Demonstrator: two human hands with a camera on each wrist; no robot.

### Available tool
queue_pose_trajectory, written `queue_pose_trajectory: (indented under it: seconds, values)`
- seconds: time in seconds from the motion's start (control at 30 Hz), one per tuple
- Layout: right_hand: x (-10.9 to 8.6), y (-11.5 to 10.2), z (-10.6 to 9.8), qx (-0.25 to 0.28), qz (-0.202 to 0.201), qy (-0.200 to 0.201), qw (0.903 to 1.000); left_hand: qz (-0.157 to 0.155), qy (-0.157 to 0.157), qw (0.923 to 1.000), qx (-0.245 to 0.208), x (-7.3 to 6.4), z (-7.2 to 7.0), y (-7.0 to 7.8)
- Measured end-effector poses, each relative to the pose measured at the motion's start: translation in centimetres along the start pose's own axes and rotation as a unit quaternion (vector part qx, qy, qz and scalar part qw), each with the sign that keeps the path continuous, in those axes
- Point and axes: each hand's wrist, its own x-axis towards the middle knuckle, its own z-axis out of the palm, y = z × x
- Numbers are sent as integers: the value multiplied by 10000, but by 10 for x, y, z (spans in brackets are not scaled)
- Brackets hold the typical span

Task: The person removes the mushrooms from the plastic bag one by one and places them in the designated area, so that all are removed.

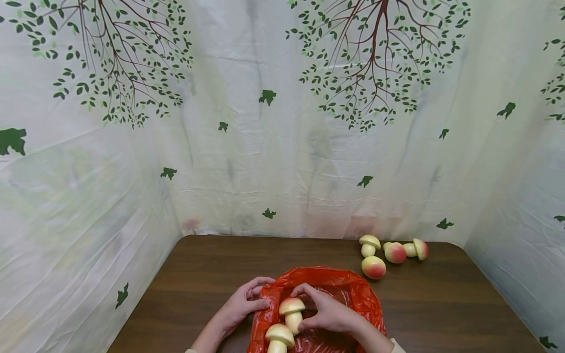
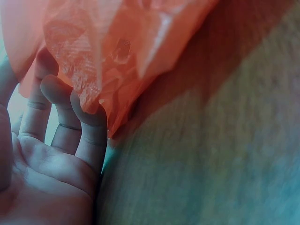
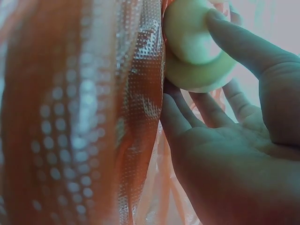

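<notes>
A red plastic bag (image 1: 370, 301) with a textured surface lies spread open near the front of the table. My left hand (image 1: 240, 308) holds its left edge, thumb on the near side and fingers bent against the plastic (image 2: 126, 51). Within the bag, my right hand (image 1: 328, 311) grips a toy mushroom (image 1: 292, 306) with a pale stem and a cream cap tinged red. Thumb at the stem and fingers at the cap show in the right wrist view, around the pale mushroom (image 3: 192, 42). Just nearer to me, a second toy mushroom (image 1: 279, 334) sits upright on the bag's left part.
At the back right of the brown wooden table (image 1: 212, 264) several more mushrooms lie in a group, one standing upright (image 1: 369, 242) and one showing its red cap (image 1: 373, 268). A pale curtain (image 1: 282, 162) printed with trees and leaves surrounds the table's back and sides.
</notes>
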Motion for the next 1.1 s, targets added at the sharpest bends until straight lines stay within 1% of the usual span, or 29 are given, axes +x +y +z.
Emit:
queue_pose_trajectory:
  seconds: [0.1,0.33,0.7,0.8,0.93,1.1]
  values:
    - [0,1,0,-42,1,11,10000,11,-3,10000,-1,0,0,0]
    - [0,-1,0,-337,-149,160,9992,43,-6,10000,10,0,0,-1]
    - [0,-2,0,-455,-194,226,9985,52,-11,10000,53,0,0,-1]
    - [0,0,-1,-516,-177,312,9980,77,-38,10000,28,0,0,-1]
    - [0,1,-1,-479,-190,406,9978,85,-46,10000,3,0,0,-1]
    - [-1,-1,-2,-312,-225,416,9984,110,-59,9999,0,1,-1,-3]
